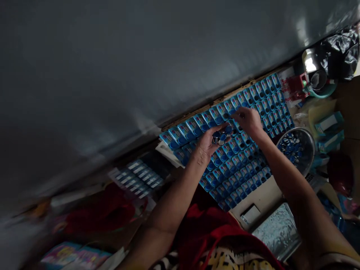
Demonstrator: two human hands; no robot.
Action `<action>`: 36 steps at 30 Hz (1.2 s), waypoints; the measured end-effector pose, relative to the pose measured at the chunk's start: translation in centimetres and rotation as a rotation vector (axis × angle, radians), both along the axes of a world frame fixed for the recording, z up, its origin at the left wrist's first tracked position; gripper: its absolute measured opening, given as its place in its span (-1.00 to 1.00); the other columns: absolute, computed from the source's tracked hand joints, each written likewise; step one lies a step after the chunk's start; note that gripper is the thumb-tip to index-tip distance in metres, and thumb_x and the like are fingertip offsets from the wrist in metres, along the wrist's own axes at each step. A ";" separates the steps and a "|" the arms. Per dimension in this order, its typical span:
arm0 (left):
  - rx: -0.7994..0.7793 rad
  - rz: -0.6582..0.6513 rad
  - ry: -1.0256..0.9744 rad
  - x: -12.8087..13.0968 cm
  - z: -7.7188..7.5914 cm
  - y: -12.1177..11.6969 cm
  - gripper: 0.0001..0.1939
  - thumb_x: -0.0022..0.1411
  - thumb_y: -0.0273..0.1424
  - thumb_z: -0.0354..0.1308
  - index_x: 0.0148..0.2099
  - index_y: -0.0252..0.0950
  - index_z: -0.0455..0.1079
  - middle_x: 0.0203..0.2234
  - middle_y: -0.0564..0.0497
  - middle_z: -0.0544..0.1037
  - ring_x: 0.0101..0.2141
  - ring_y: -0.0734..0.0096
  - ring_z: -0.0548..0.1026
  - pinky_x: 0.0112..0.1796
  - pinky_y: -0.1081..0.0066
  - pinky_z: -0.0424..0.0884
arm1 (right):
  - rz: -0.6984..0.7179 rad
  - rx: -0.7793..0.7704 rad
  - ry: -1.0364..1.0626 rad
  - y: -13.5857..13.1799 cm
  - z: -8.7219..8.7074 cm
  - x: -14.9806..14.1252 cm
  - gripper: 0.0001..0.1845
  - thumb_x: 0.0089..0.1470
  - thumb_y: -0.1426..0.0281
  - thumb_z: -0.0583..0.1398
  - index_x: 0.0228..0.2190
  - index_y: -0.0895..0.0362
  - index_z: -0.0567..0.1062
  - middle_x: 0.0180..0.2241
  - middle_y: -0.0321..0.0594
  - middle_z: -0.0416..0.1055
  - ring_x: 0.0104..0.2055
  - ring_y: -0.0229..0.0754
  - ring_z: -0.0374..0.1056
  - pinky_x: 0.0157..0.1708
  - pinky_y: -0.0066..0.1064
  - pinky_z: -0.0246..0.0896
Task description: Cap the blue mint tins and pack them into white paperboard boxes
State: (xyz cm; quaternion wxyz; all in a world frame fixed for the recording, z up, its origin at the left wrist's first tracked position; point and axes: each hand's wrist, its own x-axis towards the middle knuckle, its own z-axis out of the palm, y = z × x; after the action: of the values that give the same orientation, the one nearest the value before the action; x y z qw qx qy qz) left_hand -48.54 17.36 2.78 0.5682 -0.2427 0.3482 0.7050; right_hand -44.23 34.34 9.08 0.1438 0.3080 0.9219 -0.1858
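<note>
My left hand (209, 140) is cupped around a heap of small round discs (222, 137), blue on some faces and white or silvery on others. To its right, my right hand (249, 119) is held with the fingers pinched together above the blue cards; whatever sits in the fingertips is too dark to make out. Rows of blue printed cards (222, 175) lie side by side beneath both hands. Many show a round blue shape at the lower end, while others, mostly towards the right, show a dark round spot there.
A metal bowl (309, 153) with more discs stands by my right forearm. Nearer my body lie a small pale box (251, 215) and a clear-topped tray (277, 232). A grey wall (112, 75) rises behind the cards. A black plastic bag (341, 52) sits far right.
</note>
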 end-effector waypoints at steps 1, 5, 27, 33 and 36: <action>-0.008 0.004 0.003 0.3 -0.2 0.2 -0.75 0.18 -0.39 0.32 -0.09 -0.33 0.65 -0.14 -0.10 0.72 -0.19 0.25 0.70 -0.11 0.27 0.69 | 0.014 -0.046 0.020 -0.7 0.2 1.1 -0.78 0.25 0.26 0.24 -0.22 0.03 0.69 -0.28 -0.24 0.65 -0.21 -0.13 0.54 -0.20 -0.39 0.31; -0.059 -0.022 -0.041 1.3 -0.6 1.0 -0.80 0.16 -0.44 0.32 -0.14 -0.32 0.65 -0.18 -0.07 0.73 -0.19 0.30 0.69 -0.09 0.31 0.67 | 0.019 -0.085 0.010 -2.5 -0.1 3.6 -0.78 0.06 0.45 0.29 -0.25 0.02 0.71 -0.23 -0.22 0.68 -0.18 -0.09 0.55 -0.15 -0.36 0.37; -0.028 0.168 -0.070 -3.2 0.9 -2.0 -0.73 0.36 -0.43 0.12 0.00 -0.36 0.59 -0.15 -0.17 0.74 -0.02 0.11 0.70 0.00 0.18 0.67 | 0.062 0.116 -0.217 0.7 -3.8 -7.2 -0.66 -0.10 0.49 0.49 -0.22 0.08 0.65 -0.14 -0.07 0.63 -0.02 0.17 0.54 -0.05 -0.13 0.41; -0.049 0.210 -0.105 -2.0 1.2 -1.5 -0.71 0.33 -0.49 0.14 0.04 -0.37 0.58 -0.22 -0.13 0.74 -0.14 0.20 0.73 -0.04 0.23 0.67 | 0.046 0.021 -0.033 -0.4 -2.1 -4.7 -0.74 0.03 0.50 0.38 -0.19 0.06 0.62 -0.21 -0.19 0.62 -0.11 -0.02 0.53 -0.10 -0.28 0.37; -0.049 0.203 -0.115 -1.5 1.3 -1.4 -0.72 0.34 -0.50 0.13 0.03 -0.36 0.57 -0.25 -0.10 0.74 -0.21 0.29 0.73 -0.09 0.30 0.66 | 0.030 -0.154 0.166 -2.4 -0.7 -0.8 -0.87 0.22 0.38 0.26 -0.19 0.06 0.62 -0.31 -0.29 0.59 -0.22 -0.17 0.50 -0.16 -0.39 0.34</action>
State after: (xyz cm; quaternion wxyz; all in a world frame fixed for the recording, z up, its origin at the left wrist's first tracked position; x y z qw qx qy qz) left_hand -50.08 15.93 4.06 0.5067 -0.3308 0.3057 0.7351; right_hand -45.04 31.95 8.40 0.0932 0.2656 0.9182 -0.2788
